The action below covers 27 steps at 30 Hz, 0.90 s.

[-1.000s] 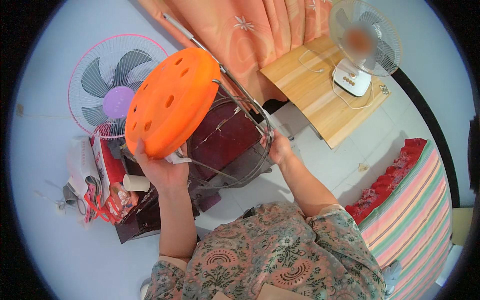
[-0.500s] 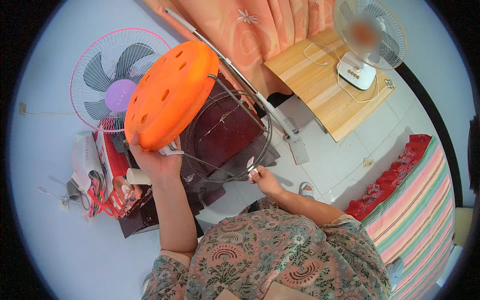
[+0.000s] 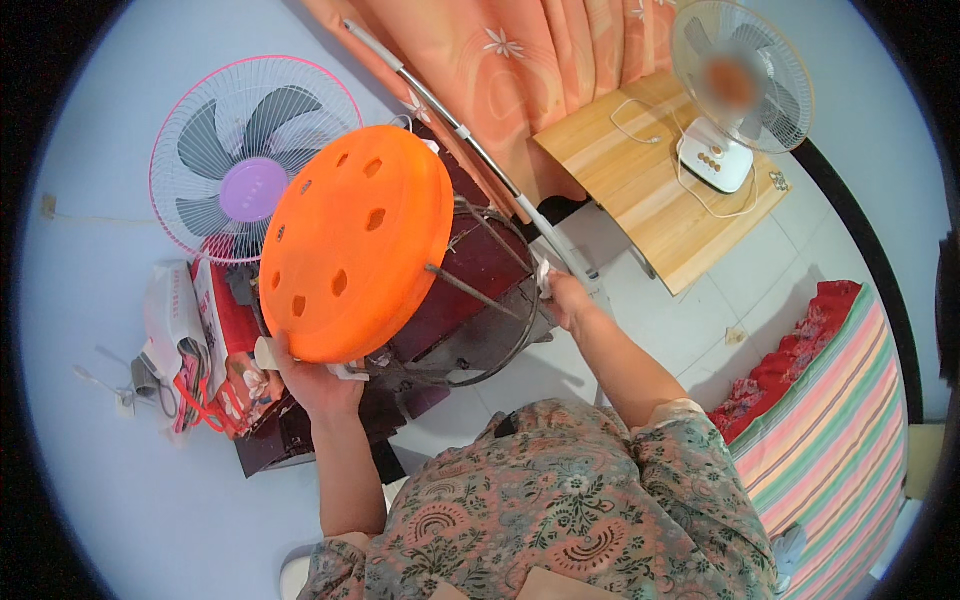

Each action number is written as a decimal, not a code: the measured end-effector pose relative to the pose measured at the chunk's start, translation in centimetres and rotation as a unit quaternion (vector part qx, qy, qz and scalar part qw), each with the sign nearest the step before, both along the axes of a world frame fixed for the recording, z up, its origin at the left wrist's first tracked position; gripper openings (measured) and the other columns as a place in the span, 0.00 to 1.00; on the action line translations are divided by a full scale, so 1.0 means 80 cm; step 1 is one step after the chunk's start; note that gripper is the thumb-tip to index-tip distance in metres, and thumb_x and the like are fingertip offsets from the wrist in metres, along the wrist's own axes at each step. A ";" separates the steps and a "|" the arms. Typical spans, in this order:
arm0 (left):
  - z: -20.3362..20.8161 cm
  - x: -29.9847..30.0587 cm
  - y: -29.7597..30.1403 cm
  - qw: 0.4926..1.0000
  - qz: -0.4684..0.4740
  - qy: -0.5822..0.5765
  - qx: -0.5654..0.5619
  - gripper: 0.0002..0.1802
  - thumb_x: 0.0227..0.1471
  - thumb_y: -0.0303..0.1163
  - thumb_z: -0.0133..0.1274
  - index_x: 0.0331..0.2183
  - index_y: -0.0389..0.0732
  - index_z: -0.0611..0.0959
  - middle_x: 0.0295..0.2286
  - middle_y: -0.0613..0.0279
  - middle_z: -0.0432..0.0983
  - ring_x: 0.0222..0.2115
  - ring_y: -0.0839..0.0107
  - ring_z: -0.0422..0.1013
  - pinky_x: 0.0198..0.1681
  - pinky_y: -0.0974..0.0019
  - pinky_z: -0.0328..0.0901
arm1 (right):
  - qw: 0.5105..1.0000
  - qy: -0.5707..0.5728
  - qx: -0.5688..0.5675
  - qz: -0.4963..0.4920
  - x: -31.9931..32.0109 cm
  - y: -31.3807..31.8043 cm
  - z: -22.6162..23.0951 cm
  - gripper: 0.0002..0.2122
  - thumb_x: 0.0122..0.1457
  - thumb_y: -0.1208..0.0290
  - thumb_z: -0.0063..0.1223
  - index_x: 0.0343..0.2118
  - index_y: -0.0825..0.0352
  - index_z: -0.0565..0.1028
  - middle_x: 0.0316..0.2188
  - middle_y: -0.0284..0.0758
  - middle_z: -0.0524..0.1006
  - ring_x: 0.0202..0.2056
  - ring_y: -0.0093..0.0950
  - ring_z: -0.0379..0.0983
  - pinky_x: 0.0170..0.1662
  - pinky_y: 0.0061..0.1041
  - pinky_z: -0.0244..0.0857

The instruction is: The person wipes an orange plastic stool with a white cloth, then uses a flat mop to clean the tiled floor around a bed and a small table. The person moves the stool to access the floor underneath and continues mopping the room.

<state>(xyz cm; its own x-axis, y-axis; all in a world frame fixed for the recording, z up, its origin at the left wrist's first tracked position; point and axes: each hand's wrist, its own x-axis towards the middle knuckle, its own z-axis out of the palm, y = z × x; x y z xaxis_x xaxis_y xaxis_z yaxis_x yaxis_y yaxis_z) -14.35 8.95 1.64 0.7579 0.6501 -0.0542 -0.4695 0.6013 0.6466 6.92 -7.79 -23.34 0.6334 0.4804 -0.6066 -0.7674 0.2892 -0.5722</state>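
Observation:
I hold up a stool with a round orange plastic seat (image 3: 350, 240) pierced by several small holes. Its seat is tilted toward me. My left hand (image 3: 315, 380) grips the seat's lower rim. The stool's dark metal legs and ring (image 3: 480, 320) point away to the right. My right hand (image 3: 565, 298) is closed on the ring's right side, with a bit of white cloth or paper under the fingers.
A pink-rimmed fan (image 3: 245, 160) stands at the left. A white fan (image 3: 735, 90) sits on a wooden table (image 3: 650, 200). A grey pole (image 3: 470, 140) leans on orange curtains (image 3: 520, 70). Bags (image 3: 200, 350) lie beside a dark low table (image 3: 290, 440). A striped mattress (image 3: 830, 420) lies at the right.
My right hand has moved from the ring's lower edge up to its right side. The stool has turned, so the orange seat faces me more fully.

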 end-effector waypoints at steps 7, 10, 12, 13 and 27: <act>0.001 -0.027 0.036 0.999 -0.027 0.002 0.024 0.27 0.51 0.46 0.44 0.51 0.44 0.66 0.50 0.60 0.63 0.49 0.59 0.63 0.49 0.51 0.61 | 0.997 -0.037 0.008 0.071 -0.054 0.008 -0.006 0.06 0.59 0.75 0.34 0.34 0.67 0.67 0.26 0.32 0.70 0.28 0.23 0.69 0.33 0.22 0.67; 0.011 -0.020 0.029 0.999 0.030 0.036 0.015 0.25 0.52 0.45 0.43 0.50 0.45 0.67 0.50 0.60 0.65 0.49 0.60 0.63 0.50 0.52 0.61 | 0.996 -0.037 0.011 0.081 -0.067 0.001 -0.003 0.06 0.57 0.78 0.36 0.35 0.68 0.67 0.28 0.34 0.71 0.30 0.25 0.70 0.36 0.24 0.68; 0.022 -0.021 0.027 0.996 0.057 0.066 0.010 0.26 0.52 0.46 0.42 0.50 0.44 0.67 0.50 0.59 0.64 0.50 0.59 0.63 0.51 0.51 0.60 | 0.992 -0.060 0.023 0.105 -0.074 -0.005 -0.008 0.07 0.56 0.79 0.36 0.36 0.69 0.67 0.31 0.35 0.72 0.32 0.27 0.71 0.39 0.25 0.69; 0.025 -0.021 0.027 0.994 0.070 0.082 0.008 0.26 0.52 0.46 0.42 0.50 0.44 0.66 0.50 0.59 0.64 0.50 0.59 0.62 0.51 0.51 0.59 | 0.988 -0.084 0.037 0.126 -0.078 -0.008 -0.016 0.08 0.55 0.80 0.36 0.37 0.70 0.66 0.32 0.36 0.72 0.33 0.27 0.72 0.39 0.26 0.69; 0.019 -0.044 0.051 0.988 0.079 0.125 0.043 0.27 0.53 0.48 0.42 0.50 0.42 0.66 0.50 0.57 0.63 0.50 0.59 0.61 0.52 0.51 0.57 | 0.994 0.017 0.049 0.097 -0.036 0.035 -0.007 0.14 0.62 0.61 0.32 0.37 0.67 0.67 0.30 0.37 0.74 0.31 0.27 0.72 0.35 0.27 0.68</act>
